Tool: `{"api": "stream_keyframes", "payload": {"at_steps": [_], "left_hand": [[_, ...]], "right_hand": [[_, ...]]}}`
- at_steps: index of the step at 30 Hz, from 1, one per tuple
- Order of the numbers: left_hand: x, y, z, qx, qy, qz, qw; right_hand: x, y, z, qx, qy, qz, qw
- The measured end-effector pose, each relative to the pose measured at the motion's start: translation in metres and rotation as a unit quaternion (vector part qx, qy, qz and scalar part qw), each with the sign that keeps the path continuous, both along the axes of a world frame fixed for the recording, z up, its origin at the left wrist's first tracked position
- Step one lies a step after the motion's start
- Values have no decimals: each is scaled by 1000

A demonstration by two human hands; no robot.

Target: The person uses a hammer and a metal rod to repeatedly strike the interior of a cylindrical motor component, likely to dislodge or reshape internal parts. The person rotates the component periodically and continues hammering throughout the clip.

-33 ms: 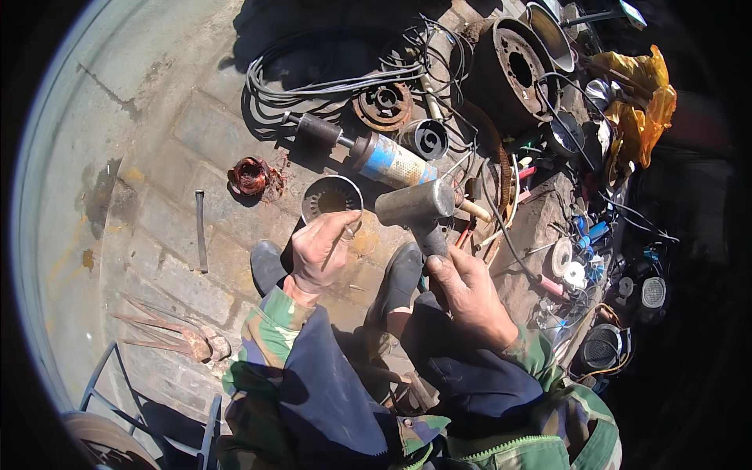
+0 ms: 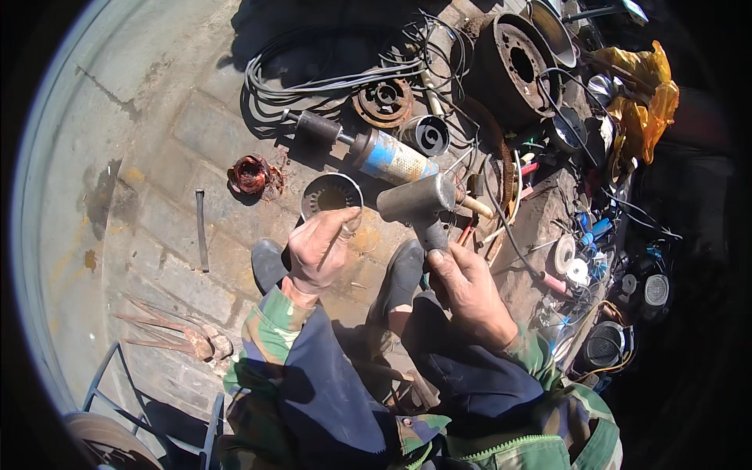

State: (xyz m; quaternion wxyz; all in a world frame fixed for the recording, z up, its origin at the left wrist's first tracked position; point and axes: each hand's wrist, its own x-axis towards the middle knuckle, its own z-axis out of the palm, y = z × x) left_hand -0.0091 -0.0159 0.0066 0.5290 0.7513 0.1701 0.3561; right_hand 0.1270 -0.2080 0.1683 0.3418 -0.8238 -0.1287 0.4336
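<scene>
My left hand (image 2: pixel 319 249) is closed, gripping the near right rim of a round metal stator ring (image 2: pixel 306 205) with teeth around its inside. In my right hand (image 2: pixel 471 294), the fingers wrap the dark handle of a steel hammer (image 2: pixel 415 200). Its heavy cylindrical head lies level, just right of the ring and apart from it. A clump of red-brown copper winding (image 2: pixel 252 179) rests on the paving to the ring's left. Beyond the hammer lies a power tool (image 2: pixel 392 157) with a blue band and a dark round nose. The ring's underside is hidden.
A flat dark strip (image 2: pixel 201 231) and a rusty pronged puller (image 2: pixel 188 338) lie at left. Coiled grey cable (image 2: pixel 313 88), a rusty flanged disc (image 2: pixel 383 102) and a rusty wheel drum (image 2: pixel 513 70) are at the back. Loose parts and an orange plastic bag (image 2: pixel 646 110) crowd the right.
</scene>
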Motion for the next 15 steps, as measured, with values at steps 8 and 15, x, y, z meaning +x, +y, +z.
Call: {"api": "stream_keyframes", "payload": {"at_steps": [8, 15], "left_hand": [[2, 8, 26, -216, -34, 78, 973], [10, 1, 17, -227, -27, 100, 968]], "right_hand": [[8, -24, -39, 46, 141, -128, 981], [11, -30, -46, 28, 125, -109, 986]]}}
